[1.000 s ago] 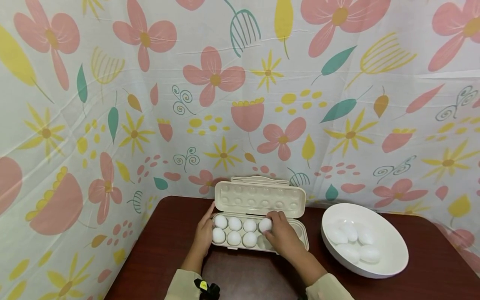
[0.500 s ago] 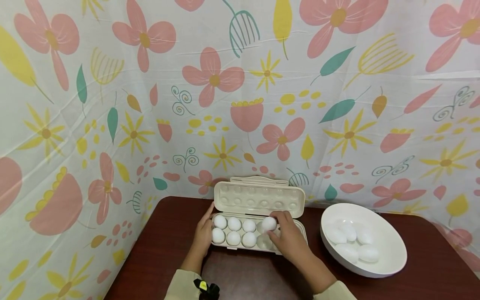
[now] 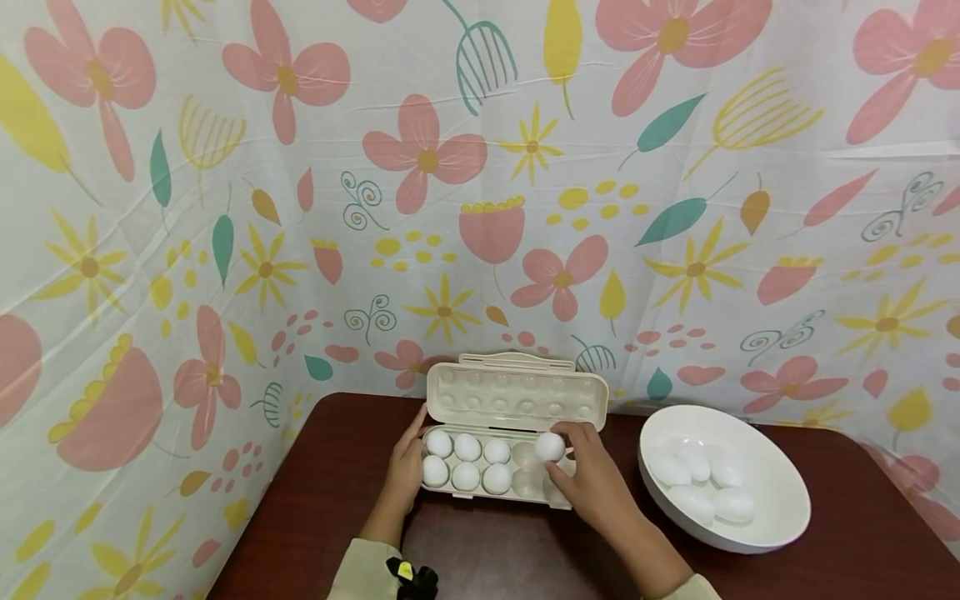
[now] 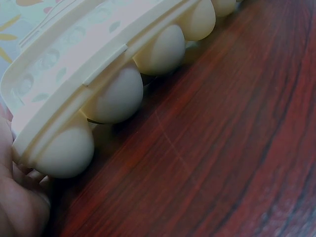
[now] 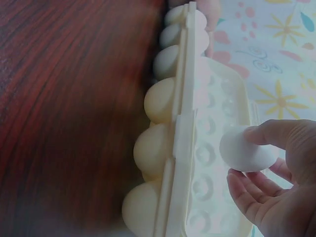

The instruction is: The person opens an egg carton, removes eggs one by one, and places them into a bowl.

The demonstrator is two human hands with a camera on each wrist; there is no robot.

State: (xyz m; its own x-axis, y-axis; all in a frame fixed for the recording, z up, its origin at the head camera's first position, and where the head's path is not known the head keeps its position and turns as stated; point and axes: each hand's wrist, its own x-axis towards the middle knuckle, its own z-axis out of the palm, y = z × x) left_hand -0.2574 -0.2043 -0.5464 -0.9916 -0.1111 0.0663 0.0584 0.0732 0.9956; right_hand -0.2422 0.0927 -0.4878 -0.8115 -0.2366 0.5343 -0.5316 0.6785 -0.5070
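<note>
A cream plastic egg carton (image 3: 551, 502) stands on the table with its lid (image 3: 517, 392) raised at the back. White eggs (image 3: 467, 447) fill the cups on its left side, in two rows. My right hand (image 3: 600, 483) pinches a white egg (image 3: 550, 447) between thumb and fingers, lifted above the carton; the right wrist view shows this egg (image 5: 247, 150) raised clear of the cups. Vacant cups (image 3: 527, 482) show to the left of that hand. Along the carton's left end lies my left hand (image 3: 405, 468), its fingers extended against the side.
A white bowl (image 3: 780, 517) with several white eggs (image 3: 692, 500) inside stands on the right of the dark red-brown table (image 3: 315, 500). Behind the table hangs a flower-patterned cloth (image 3: 420, 242). A black band with a yellow mark (image 3: 406, 571) sits on the left wrist.
My right hand has lifted the egg out of a back-row cup and moved it to the right. That cup is now bare. My left hand stays at the carton's end.
</note>
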